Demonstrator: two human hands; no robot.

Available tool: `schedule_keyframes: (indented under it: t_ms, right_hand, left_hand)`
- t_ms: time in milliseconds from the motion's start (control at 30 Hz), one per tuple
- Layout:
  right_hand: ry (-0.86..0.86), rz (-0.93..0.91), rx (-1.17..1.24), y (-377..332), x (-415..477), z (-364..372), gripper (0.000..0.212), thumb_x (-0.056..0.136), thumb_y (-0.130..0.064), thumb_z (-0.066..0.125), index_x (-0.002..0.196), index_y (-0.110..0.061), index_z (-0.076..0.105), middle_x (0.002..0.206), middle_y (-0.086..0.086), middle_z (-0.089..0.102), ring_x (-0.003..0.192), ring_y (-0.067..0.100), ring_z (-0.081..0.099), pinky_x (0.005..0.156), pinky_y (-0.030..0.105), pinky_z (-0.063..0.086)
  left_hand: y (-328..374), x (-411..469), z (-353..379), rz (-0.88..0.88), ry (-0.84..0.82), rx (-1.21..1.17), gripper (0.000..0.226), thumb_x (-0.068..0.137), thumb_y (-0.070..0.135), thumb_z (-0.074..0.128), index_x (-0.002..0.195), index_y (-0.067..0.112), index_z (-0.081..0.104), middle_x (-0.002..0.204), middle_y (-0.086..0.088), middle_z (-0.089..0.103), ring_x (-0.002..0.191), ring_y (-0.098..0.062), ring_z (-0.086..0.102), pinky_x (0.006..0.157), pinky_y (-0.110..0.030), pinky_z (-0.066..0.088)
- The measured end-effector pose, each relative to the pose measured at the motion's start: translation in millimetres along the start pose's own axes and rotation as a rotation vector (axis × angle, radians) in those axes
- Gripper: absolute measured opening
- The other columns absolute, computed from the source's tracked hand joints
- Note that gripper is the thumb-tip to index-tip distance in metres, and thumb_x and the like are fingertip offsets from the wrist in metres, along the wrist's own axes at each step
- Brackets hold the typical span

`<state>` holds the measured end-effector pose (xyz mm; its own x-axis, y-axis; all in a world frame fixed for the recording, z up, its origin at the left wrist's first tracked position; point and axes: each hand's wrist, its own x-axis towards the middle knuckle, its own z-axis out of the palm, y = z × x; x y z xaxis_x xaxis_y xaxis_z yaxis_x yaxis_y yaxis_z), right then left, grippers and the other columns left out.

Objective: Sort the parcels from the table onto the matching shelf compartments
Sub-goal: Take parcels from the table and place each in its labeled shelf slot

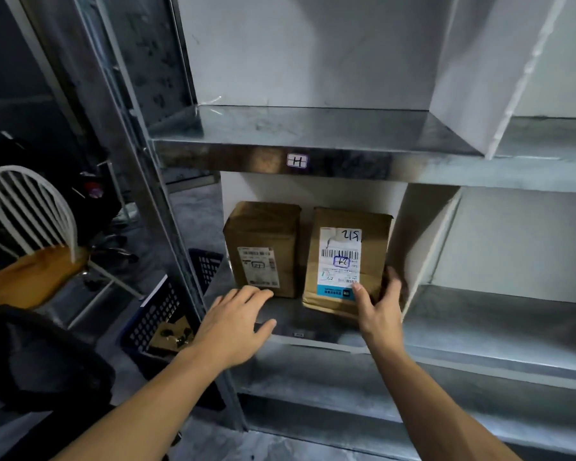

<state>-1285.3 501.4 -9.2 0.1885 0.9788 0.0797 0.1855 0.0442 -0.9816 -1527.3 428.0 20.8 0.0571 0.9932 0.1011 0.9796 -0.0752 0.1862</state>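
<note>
In the head view, the placing step looks almost done. The right parcel (346, 257) stands upright on the shelf (293, 316) under the H tag (297, 160), just beside the left parcel (263, 241). The right hand (378, 311) has its grip on the right parcel's lower corner. The left hand (236, 324) is released and flat. The next move, I think, is to let go. The right parcel's sticker shows a boxed "H", upside down; the left parcel's print is too small to read.

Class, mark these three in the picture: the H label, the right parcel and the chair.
H label (297, 160): head view, centre of the sticker.
right parcel (346, 261): head view, on its white shipping label.
chair (34, 271): head view, on the wooden seat.
</note>
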Motion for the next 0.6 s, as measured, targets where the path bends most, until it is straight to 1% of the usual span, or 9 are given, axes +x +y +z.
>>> schedule_keyframes:
  t_ms: [33,100,200,267,367,433,500,533,600]
  right_hand:
    - [0.015,0.005,-0.017,2.2,7.7,2.6,0.07,0.095,-0.025,0.066,0.152,-0.022,0.026,0.129,-0.008,0.048,0.12,0.014,0.051,0.103,0.03,0.043]
    - [0.023,0.036,-0.067,7.9,19.9,6.5,0.07,0.095,-0.026,0.065,0.153,-0.025,0.026,0.127,-0.003,0.054,0.12,0.022,0.055,0.102,0.035,0.045]
    - [-0.007,0.09,-0.162,17.9,31.5,12.5,0.071,0.096,-0.029,0.063,0.155,-0.027,0.022,0.139,0.006,0.055,0.122,0.032,0.057,0.104,0.044,0.047]
    - [-0.012,0.098,-0.215,25.2,35.0,16.0,0.071,0.095,-0.029,0.065,0.153,-0.024,0.025,0.142,0.009,0.053,0.124,0.035,0.056,0.105,0.048,0.046]
    - [-0.01,0.129,-0.223,31.2,38.5,17.0,0.067,0.093,-0.026,0.069,0.149,-0.022,0.032,0.14,0.007,0.055,0.125,0.032,0.055,0.107,0.043,0.045]
    - [-0.013,0.13,-0.215,32.1,44.1,14.7,0.065,0.091,-0.025,0.071,0.146,-0.023,0.035,0.137,0.002,0.056,0.123,0.027,0.056,0.105,0.035,0.044]
    - [-0.038,0.142,-0.222,29.8,49.7,12.6,0.062,0.091,-0.024,0.07,0.144,-0.023,0.036,0.135,0.0,0.056,0.122,0.023,0.054,0.1,0.027,0.039]
    - [-0.052,0.155,-0.229,29.1,52.0,12.8,0.06,0.092,-0.023,0.07,0.142,-0.022,0.037,0.134,0.0,0.056,0.122,0.023,0.054,0.099,0.026,0.038]
    - [-0.083,0.217,-0.25,29.4,53.8,14.5,0.047,0.092,-0.021,0.069,0.131,-0.02,0.042,0.134,0.001,0.058,0.125,0.026,0.053,0.1,0.029,0.039]
  left_hand:
    - [-2.6,6.8,3.2,0.001,-0.007,-0.002,0.057,0.094,0.055,0.041,0.146,0.034,0.032,0.144,0.014,0.037,0.13,-0.013,0.036,0.106,-0.035,0.031]
    - [-6.4,18.5,9.7,0.005,-0.019,-0.01,0.056,0.094,0.056,0.041,0.146,0.034,0.033,0.144,0.013,0.038,0.13,-0.014,0.036,0.106,-0.035,0.031]
    - [-9.0,32.4,17.8,0.016,-0.04,-0.03,0.056,0.094,0.055,0.041,0.145,0.035,0.032,0.144,0.013,0.038,0.13,-0.013,0.036,0.106,-0.034,0.032]
    - [-10.1,40.4,22.6,0.024,-0.054,-0.052,0.055,0.094,0.054,0.042,0.145,0.035,0.032,0.143,0.013,0.039,0.13,-0.014,0.037,0.106,-0.035,0.033]
    - [-10.9,50.6,27.9,0.048,-0.068,-0.053,0.055,0.094,0.053,0.042,0.144,0.033,0.034,0.141,0.01,0.042,0.127,-0.015,0.039,0.104,-0.036,0.034]
    - [-10.8,56.9,30.2,0.055,-0.076,-0.048,0.054,0.095,0.053,0.042,0.144,0.032,0.034,0.141,0.01,0.042,0.127,-0.016,0.04,0.104,-0.035,0.034]
    - [-9.4,62.1,32.2,0.058,-0.077,-0.04,0.054,0.095,0.053,0.042,0.144,0.031,0.034,0.141,0.009,0.042,0.127,-0.017,0.04,0.104,-0.035,0.034]
    - [-8.5,64.0,33.2,0.059,-0.074,-0.037,0.054,0.095,0.053,0.042,0.144,0.031,0.035,0.142,0.009,0.042,0.128,-0.017,0.04,0.104,-0.035,0.033]
    - [-6.4,67.1,35.0,0.06,-0.071,-0.042,0.054,0.094,0.053,0.042,0.144,0.031,0.035,0.141,0.008,0.043,0.128,-0.017,0.04,0.103,-0.034,0.033]
